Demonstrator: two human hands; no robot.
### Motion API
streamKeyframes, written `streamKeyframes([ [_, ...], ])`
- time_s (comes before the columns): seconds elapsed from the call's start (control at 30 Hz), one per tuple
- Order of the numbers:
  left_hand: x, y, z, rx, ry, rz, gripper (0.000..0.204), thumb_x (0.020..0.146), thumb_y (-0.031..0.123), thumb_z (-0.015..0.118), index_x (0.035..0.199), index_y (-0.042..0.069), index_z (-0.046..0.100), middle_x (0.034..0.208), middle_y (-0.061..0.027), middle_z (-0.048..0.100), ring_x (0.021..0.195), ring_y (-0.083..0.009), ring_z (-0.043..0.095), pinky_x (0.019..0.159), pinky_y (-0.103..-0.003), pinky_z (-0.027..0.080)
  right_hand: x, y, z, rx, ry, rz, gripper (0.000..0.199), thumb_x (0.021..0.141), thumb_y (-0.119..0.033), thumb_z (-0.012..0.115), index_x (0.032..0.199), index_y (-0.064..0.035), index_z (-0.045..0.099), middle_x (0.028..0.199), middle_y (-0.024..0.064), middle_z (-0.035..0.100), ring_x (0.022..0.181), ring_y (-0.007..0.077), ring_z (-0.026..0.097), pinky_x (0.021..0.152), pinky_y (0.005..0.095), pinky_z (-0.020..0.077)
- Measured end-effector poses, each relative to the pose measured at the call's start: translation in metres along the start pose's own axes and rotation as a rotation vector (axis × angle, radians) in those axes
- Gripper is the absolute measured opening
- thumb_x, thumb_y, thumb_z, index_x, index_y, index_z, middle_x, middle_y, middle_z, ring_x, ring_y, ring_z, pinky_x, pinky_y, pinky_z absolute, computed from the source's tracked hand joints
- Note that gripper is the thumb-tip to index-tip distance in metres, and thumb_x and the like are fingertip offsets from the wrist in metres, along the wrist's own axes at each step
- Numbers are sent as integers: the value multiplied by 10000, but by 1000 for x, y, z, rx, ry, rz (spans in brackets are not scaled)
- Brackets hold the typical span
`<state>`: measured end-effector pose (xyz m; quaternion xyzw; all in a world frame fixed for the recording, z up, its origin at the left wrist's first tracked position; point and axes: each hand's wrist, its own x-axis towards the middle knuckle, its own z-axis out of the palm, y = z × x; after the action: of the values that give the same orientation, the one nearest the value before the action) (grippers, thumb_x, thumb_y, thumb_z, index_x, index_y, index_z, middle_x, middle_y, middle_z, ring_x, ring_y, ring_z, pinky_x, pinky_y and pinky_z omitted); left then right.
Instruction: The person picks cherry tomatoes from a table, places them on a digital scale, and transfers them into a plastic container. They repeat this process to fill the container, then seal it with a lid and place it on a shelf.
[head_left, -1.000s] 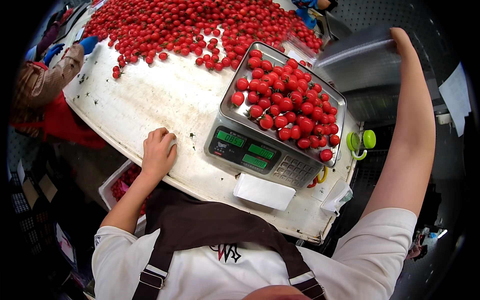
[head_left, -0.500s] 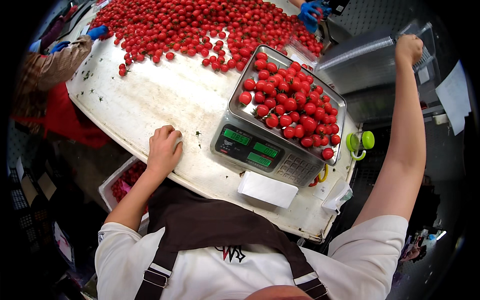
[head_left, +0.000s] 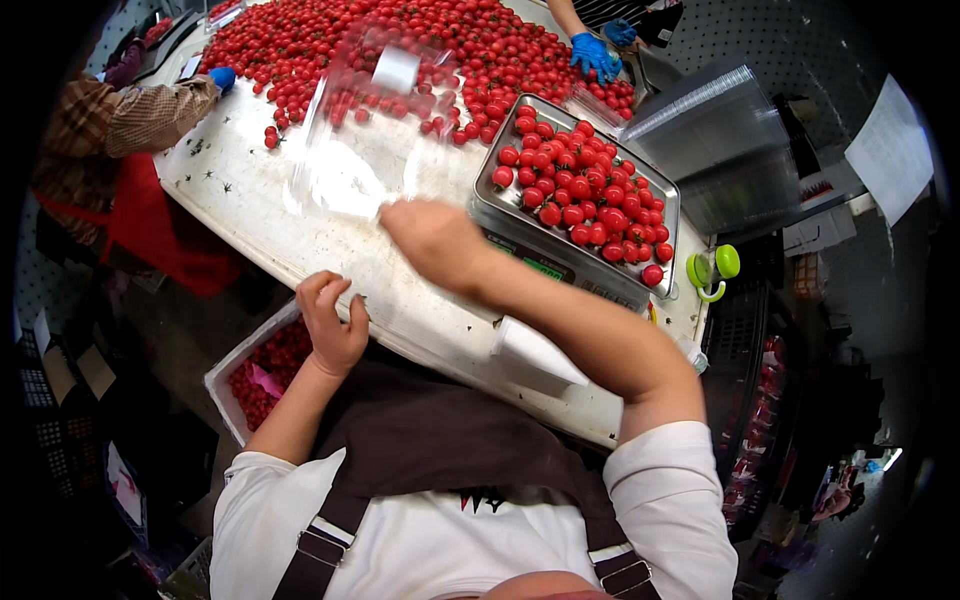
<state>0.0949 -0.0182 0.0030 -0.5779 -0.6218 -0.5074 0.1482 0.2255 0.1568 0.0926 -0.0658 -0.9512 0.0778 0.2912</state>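
Observation:
My right hand (head_left: pixel 435 240), blurred by motion, is closed on the near end of a clear plastic clamshell box (head_left: pixel 345 165) with a white label on it. The box hangs over the table, left of the scale. Near the table's front edge my left hand (head_left: pixel 335 322) holds nothing, its fingers apart and slightly curled. Cherry tomatoes (head_left: pixel 585 190) lie heaped in a metal tray (head_left: pixel 490 192) on a digital scale (head_left: pixel 600 287). My right forearm covers much of the scale's display.
Loose cherry tomatoes (head_left: pixel 400 40) cover the far part of the white table (head_left: pixel 240 200). A stack of clear boxes (head_left: pixel 710 115) stands at the right. Across the table are co-workers' blue-gloved hands (head_left: pixel 597 58). A white crate (head_left: pixel 222 400) of tomatoes sits below the table's edge.
My right hand has come from the box stack at the far right to the middle of the table, bringing a clear clamshell box. My left hand has lifted slightly.

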Motion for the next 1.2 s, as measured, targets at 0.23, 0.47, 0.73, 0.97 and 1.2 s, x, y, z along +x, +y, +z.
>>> streamKeyframes([
  [0.23, -12, 1, -21, 229, -115, 11, 514, 782, 77, 686, 1271, 46, 531, 1319, -182, 491, 1223, -382, 445, 1037, -475, 347, -25, -24, 24, 75, -209, 57, 217, 832, -120, 634, 1034, -44, 614, 933, 127, 648, 945, 325, 641, 797, 436, 522],
  [0.47, 0, 20, -13, 168, -136, 9, 487, 774, 31, 674, 1245, 48, 551, 1318, -187, 498, 1225, -370, 457, 1026, -479, 351, -47, 89, -96, -543, -54, 365, 475, 898, -348, 643, 1348, -208, 581, 1410, 132, 526, 1308, 331, 473, 1059, 580, 371],
  [0.73, 10, 31, -5, 38, -185, -47, 417, 801, -30, 632, 1208, 1, 547, 1292, -216, 503, 1186, -382, 484, 1018, -469, 378, -129, 160, -164, -199, -82, 706, 436, 973, -377, 569, 1349, -156, 585, 1405, 191, 501, 1269, 373, 502, 1054, 424, 422],
  [0.97, 12, 33, 6, -49, -193, -76, 399, 778, -17, 646, 1171, 14, 584, 1239, -208, 520, 1091, -363, 535, 948, -448, 430, -159, 171, -181, -147, 2, 859, 305, 940, -260, 615, 1193, -91, 632, 1086, 182, 621, 1033, 335, 618, 918, 411, 481],
  [1.2, 12, 40, 15, -120, -223, -101, 387, 781, -52, 635, 1161, -1, 584, 1216, -216, 519, 1087, -371, 539, 931, -437, 455, -154, 195, -194, -80, 51, 1005, 233, 900, -199, 649, 1085, -60, 621, 885, 130, 684, 810, 243, 647, 760, 371, 510],
])
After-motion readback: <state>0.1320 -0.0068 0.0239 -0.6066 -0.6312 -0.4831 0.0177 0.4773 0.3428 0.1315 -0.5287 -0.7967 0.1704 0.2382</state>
